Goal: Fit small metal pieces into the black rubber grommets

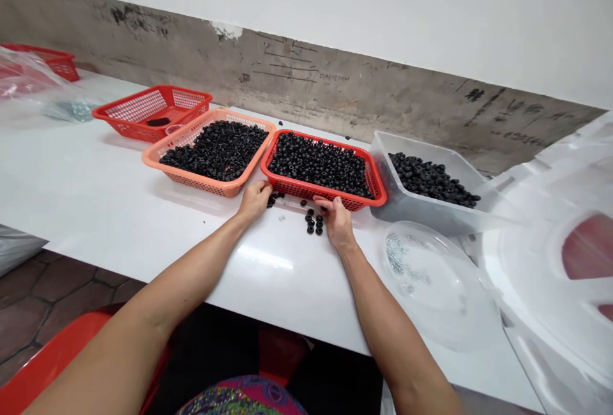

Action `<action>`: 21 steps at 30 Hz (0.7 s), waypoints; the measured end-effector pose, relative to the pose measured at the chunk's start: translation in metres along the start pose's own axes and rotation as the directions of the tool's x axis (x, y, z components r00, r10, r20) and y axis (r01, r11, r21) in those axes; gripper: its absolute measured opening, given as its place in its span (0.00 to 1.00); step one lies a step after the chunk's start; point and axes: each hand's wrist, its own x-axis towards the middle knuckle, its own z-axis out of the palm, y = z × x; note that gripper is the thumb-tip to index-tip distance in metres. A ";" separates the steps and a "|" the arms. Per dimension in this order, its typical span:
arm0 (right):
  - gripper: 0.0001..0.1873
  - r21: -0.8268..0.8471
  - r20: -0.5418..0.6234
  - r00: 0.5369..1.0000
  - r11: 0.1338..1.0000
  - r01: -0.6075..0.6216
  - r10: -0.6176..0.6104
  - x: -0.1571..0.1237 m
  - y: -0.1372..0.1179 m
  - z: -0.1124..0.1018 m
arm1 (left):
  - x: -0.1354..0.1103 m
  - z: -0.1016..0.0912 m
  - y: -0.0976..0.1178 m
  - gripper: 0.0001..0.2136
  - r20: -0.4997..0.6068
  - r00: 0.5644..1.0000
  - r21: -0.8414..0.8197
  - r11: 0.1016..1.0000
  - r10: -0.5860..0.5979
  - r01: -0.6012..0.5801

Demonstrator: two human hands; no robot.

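Observation:
My left hand (255, 201) rests on the white table at the near corner of the red basket, its fingertips pinched together beside a few small black pieces (274, 198). What those fingertips hold, if anything, is too small to make out. My right hand (337, 223) is in front of the same basket, thumb and fingers brought together; a dark bit shows under the fingers, its kind unclear. Several round black ring-like pieces (310, 230) lie grouped just left of it. The red basket (330, 200) is full of similar round black pieces with holes.
An orange basket (201, 184) of smaller black pieces stands left, with another red basket (129, 129) behind it. To the right are a clear bin (407, 207) of black pieces and a round clear lid (445, 294) with tiny shiny bits. A wall (297, 76) bounds the table (119, 211).

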 end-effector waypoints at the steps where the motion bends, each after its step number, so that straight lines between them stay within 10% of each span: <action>1: 0.28 0.029 -0.027 0.999 0.999 -0.018 0.019 0.001 -0.001 -0.001 | 0.000 0.000 -0.001 0.09 0.009 1.000 0.019 1.000 0.017 -0.017; 8: 0.18 -0.306 -0.193 0.978 0.952 0.020 -0.083 0.006 -0.002 -0.014 | 0.001 0.000 -0.006 0.09 0.020 0.999 0.001 0.999 0.050 -0.050; 15: 0.17 -0.753 0.107 0.960 0.610 0.248 -0.259 0.002 0.009 -0.018 | -0.003 0.003 -0.002 0.10 0.002 0.995 0.105 0.989 0.103 -0.103; 21: 0.16 -0.780 0.194 0.960 0.561 0.276 -0.202 0.006 0.014 -0.022 | -0.013 -0.003 0.013 0.10 0.038 0.918 0.366 0.849 0.395 -0.381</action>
